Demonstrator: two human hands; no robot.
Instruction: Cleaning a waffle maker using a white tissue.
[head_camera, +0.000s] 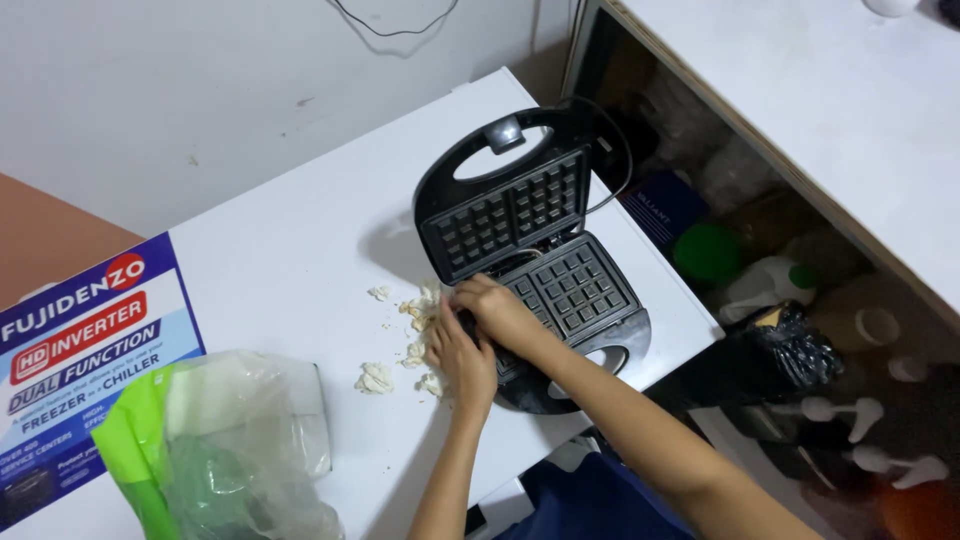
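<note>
A: Left side of the white worktop (290, 250)?
B: Clear plastic bag with green lining (225, 440), then pale dough scraps (405, 340).
A: Hands?
B: Left hand (462, 358) flat, fingers together, beside scraps. Right hand (497, 308), fingers curled, presses the open black waffle iron (535, 250)'s lower plate.

Setting: home kitchen/utility corner. Evidence: open black waffle maker (530, 250) on white chest-freezer lid (290, 250) w/ blue sticker (80, 350); bottles, bags stowed under adj. white counter (830, 110).
</note>
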